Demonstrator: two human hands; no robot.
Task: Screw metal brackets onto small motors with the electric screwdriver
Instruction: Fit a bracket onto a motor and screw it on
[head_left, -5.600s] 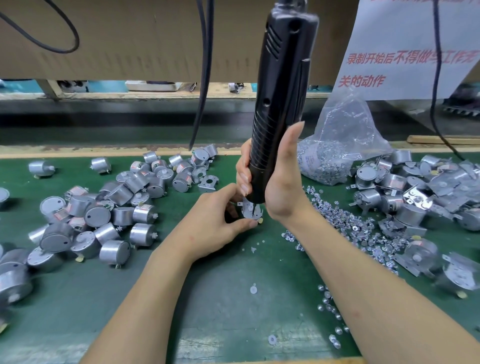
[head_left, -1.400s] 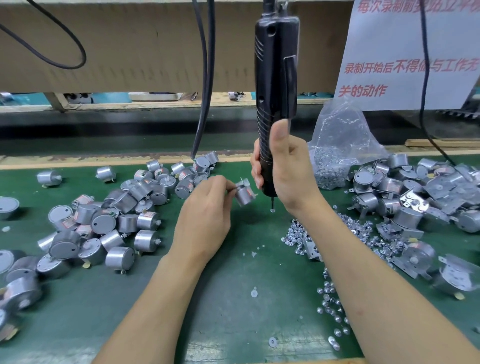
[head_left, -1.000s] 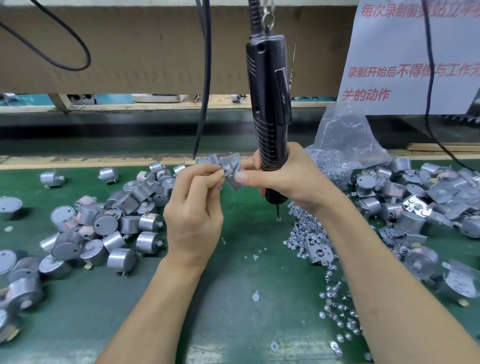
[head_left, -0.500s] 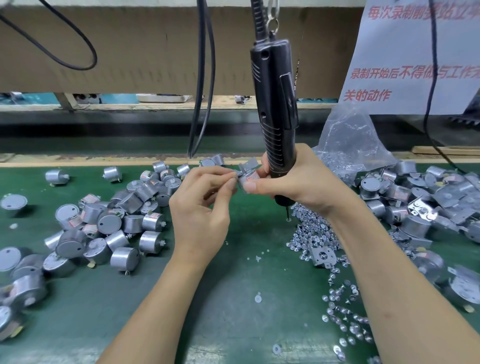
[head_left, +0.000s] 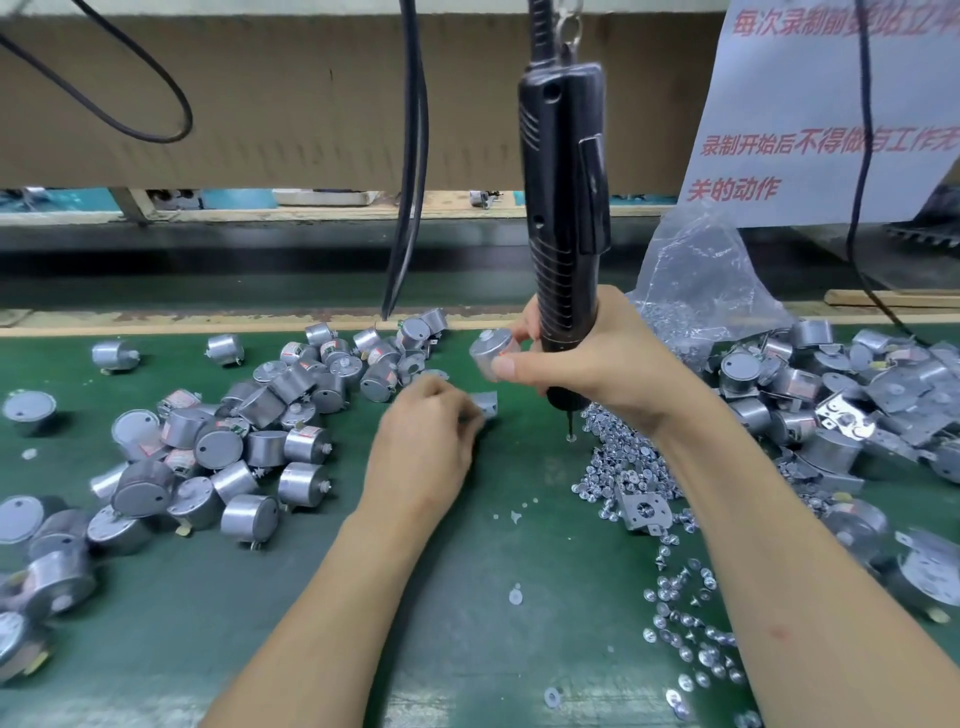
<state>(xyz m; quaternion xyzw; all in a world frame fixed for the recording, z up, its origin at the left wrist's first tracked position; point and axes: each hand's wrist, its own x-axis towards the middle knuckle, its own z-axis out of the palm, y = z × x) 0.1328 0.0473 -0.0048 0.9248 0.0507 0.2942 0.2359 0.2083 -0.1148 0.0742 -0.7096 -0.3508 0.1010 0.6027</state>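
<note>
The motor in work is raised above the middle of the counter, toward its far edge: a plain silver drum with no bracket visibly on it. Your right hand pinches it between thumb and forefinger while the other fingers wrap the electric screwdriver, whose bit points down beside the screws. Your left hand, blurred, has its fingers curled on what looks like a bracket just below the motor. This unit seems not yet joined. Bracketed motors heap at the right edge, and many bare motors wait toward the left edge, so plenty is left.
</note>
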